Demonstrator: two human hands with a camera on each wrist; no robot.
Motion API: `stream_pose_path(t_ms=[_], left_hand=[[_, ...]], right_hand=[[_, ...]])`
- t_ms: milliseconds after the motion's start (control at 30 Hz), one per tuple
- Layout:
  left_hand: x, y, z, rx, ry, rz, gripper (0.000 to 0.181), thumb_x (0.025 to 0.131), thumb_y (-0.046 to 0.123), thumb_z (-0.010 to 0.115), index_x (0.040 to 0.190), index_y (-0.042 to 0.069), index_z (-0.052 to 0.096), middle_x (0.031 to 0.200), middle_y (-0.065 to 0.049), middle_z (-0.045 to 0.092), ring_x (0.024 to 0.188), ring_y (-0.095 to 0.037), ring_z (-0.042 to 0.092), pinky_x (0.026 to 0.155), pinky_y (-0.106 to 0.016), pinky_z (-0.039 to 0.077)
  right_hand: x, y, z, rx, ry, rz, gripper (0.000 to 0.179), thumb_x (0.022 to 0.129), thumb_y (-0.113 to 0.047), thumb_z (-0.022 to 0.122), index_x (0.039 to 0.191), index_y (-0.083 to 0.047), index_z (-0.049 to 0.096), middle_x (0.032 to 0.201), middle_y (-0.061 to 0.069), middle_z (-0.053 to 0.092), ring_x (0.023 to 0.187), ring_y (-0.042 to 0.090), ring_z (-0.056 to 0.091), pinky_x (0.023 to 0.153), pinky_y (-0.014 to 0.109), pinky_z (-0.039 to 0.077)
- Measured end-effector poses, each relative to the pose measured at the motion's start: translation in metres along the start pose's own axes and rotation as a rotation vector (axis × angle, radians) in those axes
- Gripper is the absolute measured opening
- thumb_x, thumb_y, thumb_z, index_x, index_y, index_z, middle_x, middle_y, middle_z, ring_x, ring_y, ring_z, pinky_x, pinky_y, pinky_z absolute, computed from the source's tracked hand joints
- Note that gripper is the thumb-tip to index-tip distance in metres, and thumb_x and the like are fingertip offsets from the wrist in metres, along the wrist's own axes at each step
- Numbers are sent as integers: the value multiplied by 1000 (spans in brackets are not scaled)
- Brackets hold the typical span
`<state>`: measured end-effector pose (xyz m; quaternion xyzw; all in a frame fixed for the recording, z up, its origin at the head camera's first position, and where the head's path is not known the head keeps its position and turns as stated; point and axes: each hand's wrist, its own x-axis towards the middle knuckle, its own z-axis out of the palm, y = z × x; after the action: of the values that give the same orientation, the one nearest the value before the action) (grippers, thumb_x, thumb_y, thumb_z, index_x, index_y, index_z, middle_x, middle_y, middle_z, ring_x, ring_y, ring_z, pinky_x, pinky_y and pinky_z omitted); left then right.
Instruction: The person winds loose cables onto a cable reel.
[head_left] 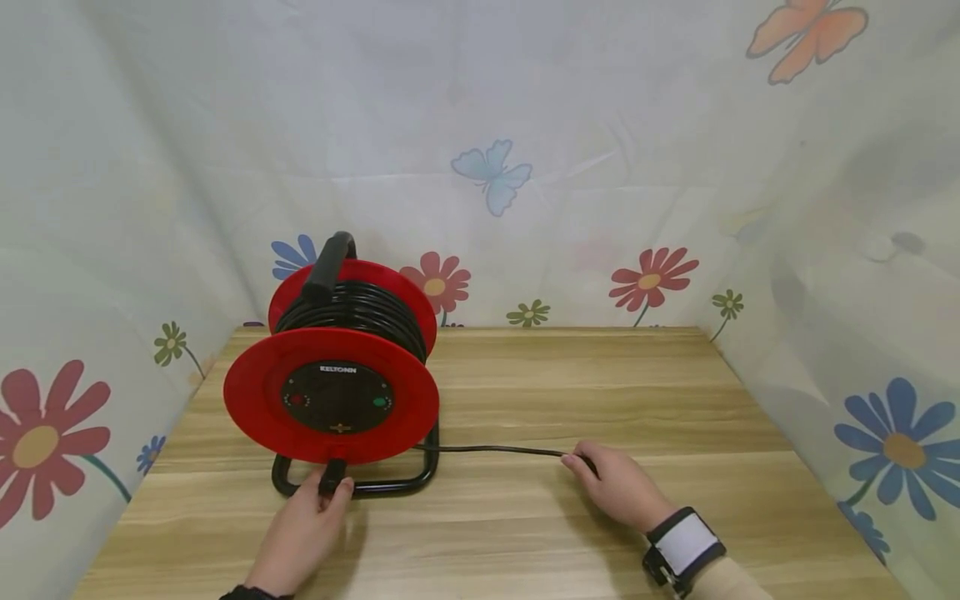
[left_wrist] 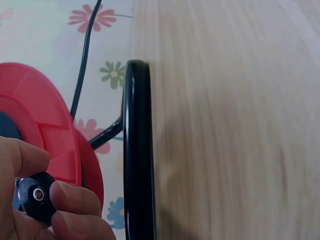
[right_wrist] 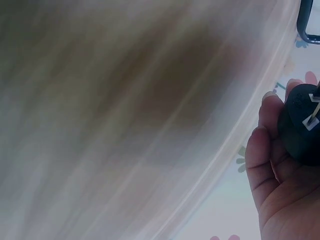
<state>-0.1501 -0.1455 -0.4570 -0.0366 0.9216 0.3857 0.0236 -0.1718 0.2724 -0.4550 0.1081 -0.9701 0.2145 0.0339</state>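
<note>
A red cable reel (head_left: 251, 392) with black cable (head_left: 360, 302) wound on its drum stands at the left of the table, on a black tube frame (head_left: 393, 486). At the bottom of its front disc my left hand (head_left: 298, 533) grips the black crank knob (left_wrist: 37, 196) between thumb and fingers. My right hand (head_left: 624, 493), to the right of the reel, holds a black plug (right_wrist: 300, 132) whose metal pins show in the right wrist view. From this plug a stretch of cable (head_left: 495, 448) runs left to the reel's underside.
The wooden table (head_left: 570, 375) has a light wood-grain top. Behind it and on both sides hangs a white curtain (head_left: 585, 108) printed with flowers and butterflies. The reel's carrying handle (head_left: 326, 265) rises over the drum.
</note>
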Motion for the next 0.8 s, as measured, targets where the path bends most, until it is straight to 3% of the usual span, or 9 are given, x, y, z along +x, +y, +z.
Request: stream_pose_path(t_ms=[267,567,800], left_hand=[[-1,-6,-7,-41,17,-32,30,96,36,52,95,7,54,63,-2,43,57,-18,41,51,-30,31],[-3,-6,-11,-141,14,-74,38,95,37,54,103,0,57,59,0,42,52,-17,40,50,-30,34],[-1,-11,-15,-183,15,-119,49,94,46,53,100,-3,52,63,0,41,56,-17,39,51,-30,33]], right_hand=[[2,-5,9,40,18,28,14,96,-32,54,94,-20,61,75,-5,57,64,10,49,59,32,43],[6,-11,8,41,-2,77,19,96,-33,54,103,-17,60,77,-2,58,64,11,49,58,32,42],[11,-16,8,51,-1,49,12,94,-27,59,100,-17,59,78,-3,58,67,10,51,61,34,45]])
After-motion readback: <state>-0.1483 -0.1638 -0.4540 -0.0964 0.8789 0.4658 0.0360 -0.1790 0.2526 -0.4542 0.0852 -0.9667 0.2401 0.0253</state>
